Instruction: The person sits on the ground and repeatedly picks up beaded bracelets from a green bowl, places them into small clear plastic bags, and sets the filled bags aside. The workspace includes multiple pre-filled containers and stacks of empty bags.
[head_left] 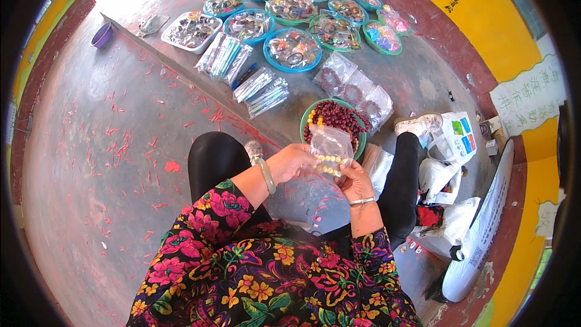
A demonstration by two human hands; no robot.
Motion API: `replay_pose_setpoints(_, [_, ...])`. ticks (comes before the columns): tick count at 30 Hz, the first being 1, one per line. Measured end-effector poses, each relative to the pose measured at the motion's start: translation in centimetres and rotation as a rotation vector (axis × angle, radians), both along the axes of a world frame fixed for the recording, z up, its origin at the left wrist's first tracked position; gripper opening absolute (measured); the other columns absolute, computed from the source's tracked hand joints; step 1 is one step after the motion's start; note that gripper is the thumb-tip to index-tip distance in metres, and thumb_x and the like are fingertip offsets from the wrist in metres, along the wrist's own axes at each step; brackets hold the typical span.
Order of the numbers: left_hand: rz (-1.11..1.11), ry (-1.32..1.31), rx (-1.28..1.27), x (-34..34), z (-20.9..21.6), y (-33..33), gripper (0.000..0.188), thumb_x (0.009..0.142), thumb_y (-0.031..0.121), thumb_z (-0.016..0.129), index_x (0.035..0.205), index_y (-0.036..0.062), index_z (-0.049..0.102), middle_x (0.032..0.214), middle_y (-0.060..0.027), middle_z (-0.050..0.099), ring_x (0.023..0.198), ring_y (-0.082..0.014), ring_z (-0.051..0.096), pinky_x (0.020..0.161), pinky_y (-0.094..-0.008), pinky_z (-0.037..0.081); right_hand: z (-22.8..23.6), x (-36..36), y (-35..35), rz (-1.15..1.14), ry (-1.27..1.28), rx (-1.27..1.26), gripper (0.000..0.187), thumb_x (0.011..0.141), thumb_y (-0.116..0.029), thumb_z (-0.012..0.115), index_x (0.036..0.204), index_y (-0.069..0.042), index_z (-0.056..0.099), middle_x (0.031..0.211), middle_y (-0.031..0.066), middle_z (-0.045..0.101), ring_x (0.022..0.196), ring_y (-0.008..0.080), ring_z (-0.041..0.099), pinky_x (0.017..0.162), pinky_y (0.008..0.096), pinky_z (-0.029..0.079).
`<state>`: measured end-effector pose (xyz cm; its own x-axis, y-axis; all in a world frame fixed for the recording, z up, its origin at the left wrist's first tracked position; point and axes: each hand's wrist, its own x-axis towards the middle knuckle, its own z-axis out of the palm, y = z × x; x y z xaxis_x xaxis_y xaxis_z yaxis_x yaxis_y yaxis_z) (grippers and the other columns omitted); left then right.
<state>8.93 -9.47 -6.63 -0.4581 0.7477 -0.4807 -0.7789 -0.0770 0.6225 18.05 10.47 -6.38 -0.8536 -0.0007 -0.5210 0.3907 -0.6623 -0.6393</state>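
Observation:
Between my two hands is a small clear plastic bag (331,138) with a pale yellow beaded bracelet (330,162) in its lower part. My left hand (293,162) pinches the bag's left side, and a pale bangle circles that wrist. With closed fingers, my right hand (354,181) grips the lower right corner; a silver bangle sits on its wrist. Just beyond the bag stands a green basin (305,122) heaped with dark red bead strings (340,115). A few yellow beads (317,111) show at the heap's left side. The bag hides part of the basin.
Bagged dark bracelets (354,92) lie past the basin. Farther off are bundles of packaged pens (261,91), a white tray (166,37) and several basins of small packaged goods, one blue (319,62). White plastic bags (455,139) sit by my right leg. Red scraps (172,166) litter the concrete floor.

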Motion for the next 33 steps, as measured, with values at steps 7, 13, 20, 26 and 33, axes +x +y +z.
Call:
replay_pose_setpoints(7, [0.035,-0.041,-0.018,0.0,0.6,0.0,0.024,0.081,0.010,0.057,0.104,0.0043,0.052,0.095,-0.0079,0.060,0.080,-0.0163,0.059,0.063,-0.0280,0.047,1.6,-1.0,0.9,-0.021,-0.068,0.078,0.023,0.081,-0.005,0.056,0.105,-0.005,0.055,0.091,0.0055,0.062,0.074,0.0137,0.060,0.053,0.0266,0.052])
replay_pose_setpoints(13, [0.218,-0.015,-0.074,0.1,0.5,0.2,0.022,0.084,0.011,0.053,0.104,0.0032,0.053,0.094,-0.0091,0.061,0.079,-0.0163,0.059,0.061,-0.0276,0.047,2.9,-4.5,4.9,-0.008,0.019,0.137,0.023,0.083,-0.004,0.053,0.106,0.000,0.054,0.091,0.0098,0.063,0.074,0.0150,0.062,0.051,0.0243,0.052])
replay_pose_setpoints(20, [0.144,-0.004,-0.012,0.5,1.3,0.9,0.018,0.086,0.012,0.049,0.101,0.0031,0.056,0.097,-0.0095,0.062,0.083,-0.0164,0.060,0.068,-0.0269,0.045,0.4,-13.1,8.0,-0.002,-0.013,0.245,0.014,0.083,-0.007,0.053,0.097,-0.006,0.054,0.085,0.0046,0.062,0.070,0.0136,0.059,0.050,0.0240,0.050])
replay_pose_setpoints(26, [0.052,0.041,-0.061,0.5,2.3,1.1,0.020,0.087,0.014,0.049,0.103,0.0046,0.056,0.099,-0.0082,0.063,0.088,-0.0154,0.060,0.071,-0.0257,0.044,-1.3,-23.0,9.0,-0.072,0.067,0.287,0.012,0.082,-0.009,0.055,0.094,-0.008,0.055,0.083,0.0050,0.062,0.067,0.0152,0.059,0.052,0.0264,0.050])
replay_pose_setpoints(33, [-0.041,0.113,-0.069,0.3,2.9,1.7,0.022,0.088,0.019,0.048,0.103,0.0060,0.056,0.101,-0.0050,0.062,0.091,-0.0131,0.057,0.073,-0.0273,0.043,-6.7,-26.8,12.4,-0.027,-0.253,0.294,0.021,0.087,-0.015,0.048,0.105,-0.003,0.046,0.093,0.0148,0.061,0.079,0.0257,0.063,0.052,0.0308,0.051])
